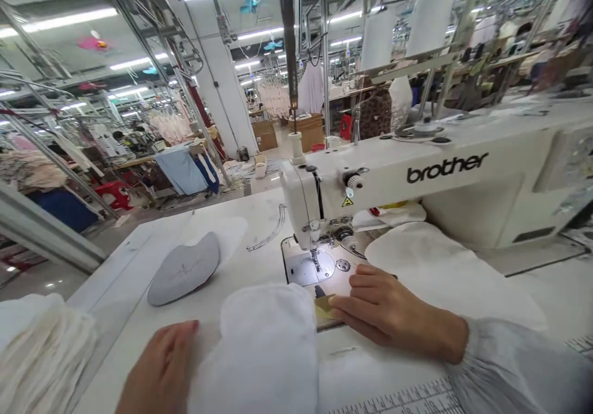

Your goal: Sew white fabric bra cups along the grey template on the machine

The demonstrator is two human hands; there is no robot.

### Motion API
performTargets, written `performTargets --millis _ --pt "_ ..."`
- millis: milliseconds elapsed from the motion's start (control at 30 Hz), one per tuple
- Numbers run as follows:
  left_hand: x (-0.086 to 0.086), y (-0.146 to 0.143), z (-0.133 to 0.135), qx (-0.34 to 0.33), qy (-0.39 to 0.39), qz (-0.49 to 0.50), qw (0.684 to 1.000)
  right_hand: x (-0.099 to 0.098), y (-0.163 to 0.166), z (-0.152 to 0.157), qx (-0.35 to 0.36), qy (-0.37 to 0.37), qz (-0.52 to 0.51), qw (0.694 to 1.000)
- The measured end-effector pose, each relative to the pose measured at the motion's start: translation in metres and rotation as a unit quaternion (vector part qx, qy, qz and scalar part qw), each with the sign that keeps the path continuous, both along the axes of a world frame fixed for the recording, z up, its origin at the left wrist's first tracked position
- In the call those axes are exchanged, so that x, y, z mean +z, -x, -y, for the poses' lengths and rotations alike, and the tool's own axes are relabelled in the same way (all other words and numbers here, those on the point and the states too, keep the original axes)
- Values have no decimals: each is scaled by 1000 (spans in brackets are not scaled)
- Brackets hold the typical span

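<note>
A white padded fabric piece [273, 346] with a rounded top end lies on the table in front of the sewing machine [380, 179]. My left hand [160, 367] rests low at its left side, fingers extended and close together. Whether it touches the fabric's edge I cannot tell. Just in front of the needle plate [301, 266], my right hand [389, 309] has its fingers bent, the tips at a small yellow patch [325, 307] on the machine bed. Its thumb and anything between the fingers are hidden. The needle and presser foot [317, 258] stand lit above the plate.
A grey curved template [185, 270] lies at the left of the table. Stacked white fabric pieces [41, 352] sit at far left. More white fabric [445, 272] spreads under the machine arm. A printed ruler [398, 400] marks the front edge.
</note>
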State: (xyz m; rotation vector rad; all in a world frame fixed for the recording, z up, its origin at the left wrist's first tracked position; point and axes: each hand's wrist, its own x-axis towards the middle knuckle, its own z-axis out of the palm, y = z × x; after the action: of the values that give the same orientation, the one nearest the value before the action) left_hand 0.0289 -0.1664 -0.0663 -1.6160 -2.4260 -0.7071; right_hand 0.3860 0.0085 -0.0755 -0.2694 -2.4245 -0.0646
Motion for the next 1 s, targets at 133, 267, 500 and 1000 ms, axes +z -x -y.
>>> performTargets --millis 133,267,500,1000 --pt "8 -46 -24 -40 67 55 995 3 7 8 -9 6 0 1000" --pt "25 -78 -40 -136 83 75 984 4 29 23 -70 216 52 973" --pt "64 -93 -25 -286 -34 18 958 9 61 30 -87 292 34 952" --pt "-24 -27 90 -148 -100 -32 983 23 19 121 50 150 148 976"
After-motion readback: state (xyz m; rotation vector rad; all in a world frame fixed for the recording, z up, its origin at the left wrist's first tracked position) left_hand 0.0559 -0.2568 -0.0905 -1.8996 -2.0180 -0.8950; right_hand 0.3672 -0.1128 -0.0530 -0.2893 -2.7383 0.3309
